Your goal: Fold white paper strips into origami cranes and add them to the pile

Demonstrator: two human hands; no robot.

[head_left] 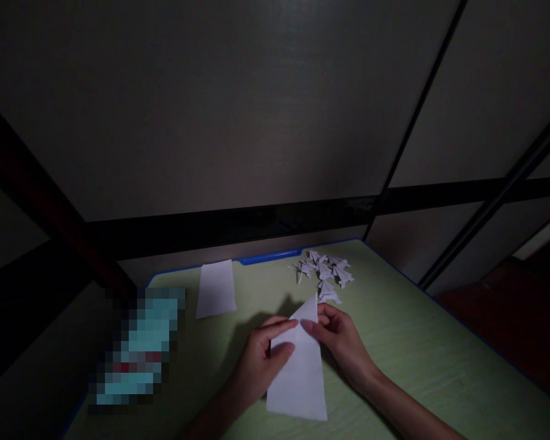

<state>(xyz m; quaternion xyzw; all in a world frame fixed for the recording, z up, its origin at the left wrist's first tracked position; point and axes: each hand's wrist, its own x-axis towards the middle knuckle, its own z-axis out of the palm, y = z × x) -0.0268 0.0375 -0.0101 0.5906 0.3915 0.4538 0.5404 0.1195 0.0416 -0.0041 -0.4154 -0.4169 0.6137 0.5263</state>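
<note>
A white sheet of paper (pixel 297 379) is held up between my two hands, its top folded over on a slant to a point at the upper right. My left hand (pixel 263 357) grips the sheet's left edge, with the thumb and fingers lying over its face. On the right edge, just below the point, my right hand (pixel 341 339) pinches the paper between thumb and curled fingers. Just beyond the sheet's tip lies a cluster of several small folded paper figures (pixel 323 269), pleated and pointed.
A second white sheet (pixel 216 290) lies flat at the back left of the pale green table (pixel 394 330). A blurred-out turquoise object (pixel 142 342) is at the left edge. A blue strip (pixel 272 256) runs along the back edge, with cabinet panels (pixel 238 122) behind it.
</note>
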